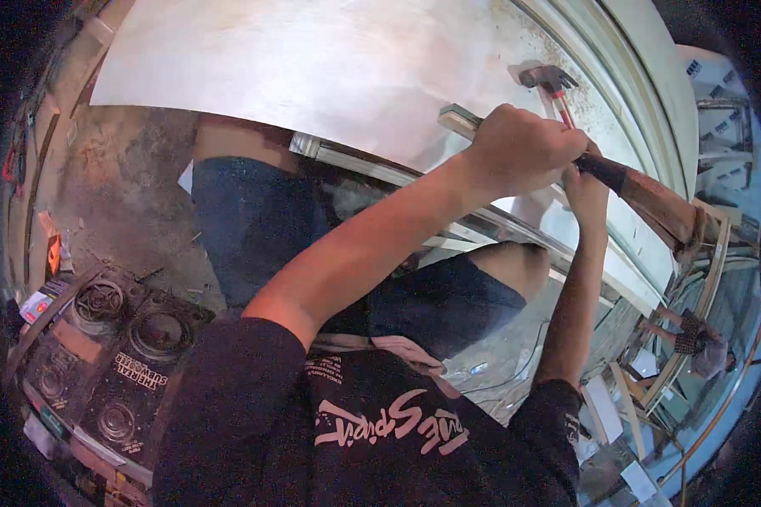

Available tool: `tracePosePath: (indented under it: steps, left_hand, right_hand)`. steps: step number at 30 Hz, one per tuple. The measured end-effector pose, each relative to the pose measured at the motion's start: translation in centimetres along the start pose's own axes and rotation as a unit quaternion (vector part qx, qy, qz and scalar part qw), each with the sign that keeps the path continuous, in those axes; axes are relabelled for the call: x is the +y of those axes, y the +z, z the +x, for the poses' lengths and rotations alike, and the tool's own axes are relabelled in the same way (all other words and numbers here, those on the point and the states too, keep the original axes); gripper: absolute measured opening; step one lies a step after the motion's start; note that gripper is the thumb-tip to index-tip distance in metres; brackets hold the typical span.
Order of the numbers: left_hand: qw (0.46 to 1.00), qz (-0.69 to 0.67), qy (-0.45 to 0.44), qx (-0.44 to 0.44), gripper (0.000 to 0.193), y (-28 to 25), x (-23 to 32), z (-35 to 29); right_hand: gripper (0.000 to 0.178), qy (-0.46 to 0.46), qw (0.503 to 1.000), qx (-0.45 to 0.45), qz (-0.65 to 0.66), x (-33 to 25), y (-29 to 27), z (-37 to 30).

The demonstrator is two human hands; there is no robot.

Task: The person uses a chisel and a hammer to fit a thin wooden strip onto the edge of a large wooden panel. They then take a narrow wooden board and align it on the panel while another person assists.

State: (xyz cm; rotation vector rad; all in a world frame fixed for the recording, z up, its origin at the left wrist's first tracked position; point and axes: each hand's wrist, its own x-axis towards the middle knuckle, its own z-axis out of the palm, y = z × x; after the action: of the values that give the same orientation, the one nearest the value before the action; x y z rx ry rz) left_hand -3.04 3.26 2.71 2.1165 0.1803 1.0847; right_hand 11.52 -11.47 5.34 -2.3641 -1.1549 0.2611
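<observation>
My left hand (528,150) is a closed fist, reaching across toward the right. Out of its right side comes a long tool (651,205) with a dark grip and a broader, rusty-brown end. On the fist's left, a short length of squared wooden strip (458,120) shows; I cannot tell whether the fist grips it too. My right hand (587,188) is just below and right of it, partly covered by the left hand and the dark grip. A claw hammer (551,82) with a red handle points up from there over the pale panel, its lower handle hidden.
A large pale panel (254,59) spans the top. Long metal rails (355,158) run across my lap. A dark speaker box (135,372) stands at lower left beside the concrete floor (135,186). Another person (700,342) is farther off at right, near scattered wooden strips (626,410).
</observation>
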Motion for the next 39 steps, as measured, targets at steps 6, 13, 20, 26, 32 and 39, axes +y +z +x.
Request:
tracePosePath:
  steps: [6, 13, 20, 26, 32, 39]
  left_hand:
    - [1.000, 0.009, -0.014, 0.000, 0.016, -0.5, -0.1, 0.0]
    - [0.999, 0.018, -0.003, 0.031, 0.007, -0.4, 0.2, 0.7]
    - [0.999, -0.002, -0.016, 0.036, 0.006, -0.7, -0.2, 0.3]
    - [0.999, -0.001, -0.026, 0.041, 0.008, -1.3, -0.7, 0.2]
    - [0.999, 0.005, -0.025, 0.045, 0.011, -1.0, 0.1, 0.8]
    - [0.999, -0.019, -0.023, 0.046, 0.010, -0.8, -1.0, 0.0]
  right_hand:
    - [0.016, -0.011, 0.989, -0.147, -0.013, 1.5, -3.2, 4.7]
    - [0.032, 0.099, 0.968, 0.117, 0.198, -0.7, -9.3, -2.9]
    - [0.055, 0.068, 0.872, 0.264, 0.407, -9.3, -15.1, -10.5]
    - [0.040, 0.120, 0.947, 0.247, 0.169, -6.2, -16.0, -14.3]
    - [0.046, -0.013, 0.906, 0.269, 0.327, -11.5, -19.6, -12.5]
    - [0.031, 0.177, 0.924, 0.227, 0.250, -10.3, -20.6, -12.8]
